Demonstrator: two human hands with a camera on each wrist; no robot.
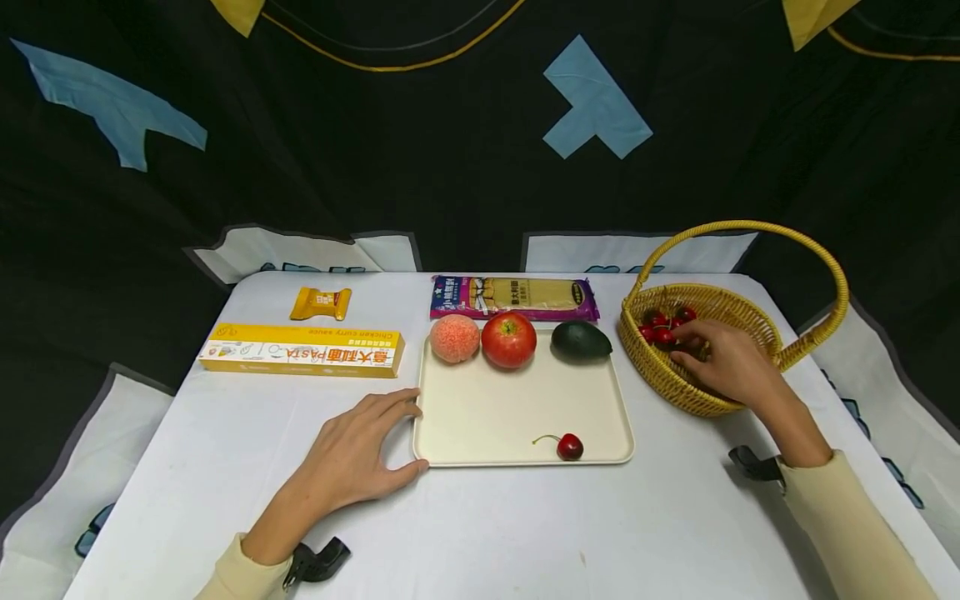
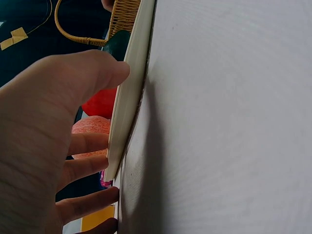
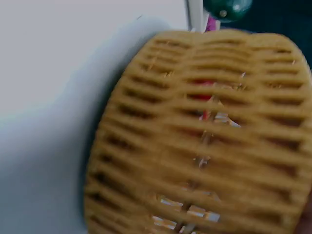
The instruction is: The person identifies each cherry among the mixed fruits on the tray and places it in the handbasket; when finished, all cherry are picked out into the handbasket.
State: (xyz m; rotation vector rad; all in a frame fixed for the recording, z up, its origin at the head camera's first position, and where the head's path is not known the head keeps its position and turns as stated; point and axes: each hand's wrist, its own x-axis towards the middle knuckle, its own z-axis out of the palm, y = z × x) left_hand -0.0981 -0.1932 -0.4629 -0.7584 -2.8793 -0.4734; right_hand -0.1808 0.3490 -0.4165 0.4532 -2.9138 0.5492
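My left hand (image 1: 352,454) rests at the left edge of a cream tray (image 1: 487,417), fingers spread and thumb at its near corner. In the left wrist view the thumb and fingertips lie along the tray's rim (image 2: 129,107). My right hand (image 1: 723,358) reaches into a wicker basket (image 1: 652,375), index finger and thumb right at some red cherries (image 1: 664,337); I cannot tell whether they pinch one. The basket's woven side (image 3: 204,136) hides that hand's fingers in the right wrist view. A single stemmed cherry (image 1: 570,447) lies near the tray's front edge.
Along the tray's back sit a pink-orange round fruit (image 1: 454,338), a red apple (image 1: 509,340) and a dark green avocado (image 1: 581,342). Behind lies a purple noodle packet (image 1: 517,298). At left are a pasta box (image 1: 300,350) and an orange wrapped snack (image 1: 320,304). The basket's handle (image 1: 750,225) arches upward.
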